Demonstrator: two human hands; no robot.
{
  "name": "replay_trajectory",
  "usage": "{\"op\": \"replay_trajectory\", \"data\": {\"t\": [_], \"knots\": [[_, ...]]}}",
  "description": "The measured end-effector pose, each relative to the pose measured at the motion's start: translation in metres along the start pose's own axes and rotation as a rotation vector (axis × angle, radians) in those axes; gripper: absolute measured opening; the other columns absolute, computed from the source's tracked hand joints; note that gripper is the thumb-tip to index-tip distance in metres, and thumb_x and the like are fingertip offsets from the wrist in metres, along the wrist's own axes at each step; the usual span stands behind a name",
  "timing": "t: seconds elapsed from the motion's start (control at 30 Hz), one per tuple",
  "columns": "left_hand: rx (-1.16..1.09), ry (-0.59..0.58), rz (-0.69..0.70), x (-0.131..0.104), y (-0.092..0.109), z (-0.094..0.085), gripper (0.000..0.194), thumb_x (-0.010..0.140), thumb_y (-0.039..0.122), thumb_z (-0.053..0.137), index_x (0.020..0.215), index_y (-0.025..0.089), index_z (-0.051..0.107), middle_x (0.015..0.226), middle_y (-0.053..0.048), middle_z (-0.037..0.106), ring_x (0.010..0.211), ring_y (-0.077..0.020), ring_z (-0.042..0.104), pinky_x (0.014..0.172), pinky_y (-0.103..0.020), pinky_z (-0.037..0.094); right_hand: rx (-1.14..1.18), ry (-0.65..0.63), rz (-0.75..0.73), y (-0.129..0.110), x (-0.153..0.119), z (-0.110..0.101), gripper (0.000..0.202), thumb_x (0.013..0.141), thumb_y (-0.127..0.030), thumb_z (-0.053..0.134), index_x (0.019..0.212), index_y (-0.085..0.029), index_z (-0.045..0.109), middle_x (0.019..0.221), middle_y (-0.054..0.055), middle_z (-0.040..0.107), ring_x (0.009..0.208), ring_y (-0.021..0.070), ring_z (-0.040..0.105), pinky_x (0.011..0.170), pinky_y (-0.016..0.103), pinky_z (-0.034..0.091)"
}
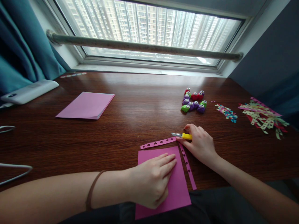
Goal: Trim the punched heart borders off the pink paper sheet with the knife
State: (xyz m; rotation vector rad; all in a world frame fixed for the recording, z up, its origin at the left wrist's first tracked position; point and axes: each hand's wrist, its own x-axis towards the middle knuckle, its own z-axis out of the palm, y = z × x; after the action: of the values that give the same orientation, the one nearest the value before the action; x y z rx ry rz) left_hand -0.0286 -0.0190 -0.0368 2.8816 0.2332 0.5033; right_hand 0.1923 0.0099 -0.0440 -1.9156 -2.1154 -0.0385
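Note:
A sheet of pink paper (179, 186) lies at the table's front edge, its lower part over my lap. My left hand (151, 180) rests on it, fingers stretched out and pressing down. In my right hand (202, 143) is a craft knife (187, 136) with a yellow handle, its blade pointing left. The thumb of that hand touches a cut pink strip near the sheet's upper right corner. One pink strip (158, 143) with punched hearts and stars lies just above the sheet. Another pink strip (188, 165) with punched stars runs along its right side.
A pink paper stack (86, 105) lies at left, near a white device (30, 91) and white cables (16, 172). Small colourful punches (192, 101) stand beyond my right hand. Paper confetti (226, 112) and a heap of punched strips (263, 116) lie at right.

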Motion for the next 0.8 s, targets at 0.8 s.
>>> {"op": "replay_trajectory", "data": {"t": [0.8], "knots": [[-0.120,-0.292,-0.128,0.008,-0.005,-0.020,0.061,0.083,0.031,0.038,0.137,0.008,0.023,0.145,-0.013,0.022,0.135,-0.0299,0.010,0.110,-0.052,0.009,0.269,0.083,0.535,0.194,-0.027,-0.038,0.044,0.066,-0.057,0.060,0.092,-0.022,0.066,0.078,0.005,0.067,0.067,0.0240,0.063,0.064,0.036,0.047]]}}
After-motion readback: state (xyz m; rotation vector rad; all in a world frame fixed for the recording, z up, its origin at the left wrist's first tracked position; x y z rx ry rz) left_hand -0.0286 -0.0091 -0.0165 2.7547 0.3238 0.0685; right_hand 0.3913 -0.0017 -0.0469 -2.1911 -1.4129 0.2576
